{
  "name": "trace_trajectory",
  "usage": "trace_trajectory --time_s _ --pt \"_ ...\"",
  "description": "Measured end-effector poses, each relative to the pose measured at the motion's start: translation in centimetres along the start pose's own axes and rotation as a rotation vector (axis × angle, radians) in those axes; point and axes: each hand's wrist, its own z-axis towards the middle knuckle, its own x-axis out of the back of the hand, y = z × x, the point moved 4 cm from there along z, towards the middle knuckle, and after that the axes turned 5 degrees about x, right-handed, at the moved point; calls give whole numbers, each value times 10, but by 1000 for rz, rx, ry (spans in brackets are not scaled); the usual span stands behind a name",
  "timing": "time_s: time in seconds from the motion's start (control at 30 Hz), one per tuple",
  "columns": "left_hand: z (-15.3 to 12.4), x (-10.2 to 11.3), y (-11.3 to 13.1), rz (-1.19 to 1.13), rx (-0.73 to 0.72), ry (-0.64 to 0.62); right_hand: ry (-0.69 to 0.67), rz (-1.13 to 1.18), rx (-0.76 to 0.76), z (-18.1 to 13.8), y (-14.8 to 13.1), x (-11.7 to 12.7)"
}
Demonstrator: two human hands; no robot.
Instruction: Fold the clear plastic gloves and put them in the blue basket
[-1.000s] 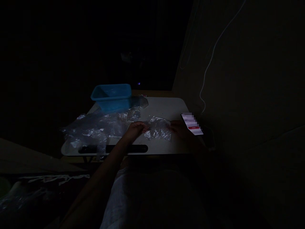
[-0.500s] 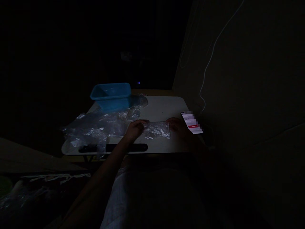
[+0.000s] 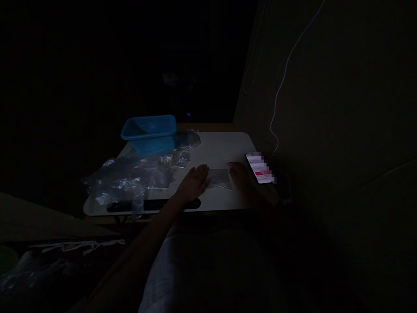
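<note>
A clear plastic bag [image 3: 220, 178] lies flat on the white folding table [image 3: 224, 148]. My left hand [image 3: 194, 182] rests open on its left end, fingers stretched out and pressing down. At the right end of the bag is my right hand [image 3: 239, 174], dark and partly lost in shadow; its thumb points toward the bag, and how far its other fingers are bent cannot be made out. To the left of my left hand spreads a heap of crumpled clear plastic bags [image 3: 130, 176].
A blue plastic basin [image 3: 151, 137] stands at the table's back left. By the right edge lies a lit phone [image 3: 259, 167]. A black slot [image 3: 153, 204] runs along the front edge. A white cable [image 3: 283, 82] hangs down the right wall. The room is very dark.
The bag was held crumpled between both hands; now it lies flatter on the table. My left hand has let go its pinch and spread out over the bag's left end.
</note>
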Motion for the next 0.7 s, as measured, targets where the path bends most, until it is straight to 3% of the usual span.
trace_trajectory --time_s 0.2,0.43,0.6,0.7 --pt "0 -3 0 96 16 -73 -149 -313 162 -1 -18 -7" --pt "0 -4 0 115 26 -76 -148 -299 128 -1 -15 -6" --pt "0 -5 0 123 26 -81 -267 -337 311 -17 -38 -7" --pt "0 -4 1 122 19 -75 -333 -399 347 -30 -48 -9"
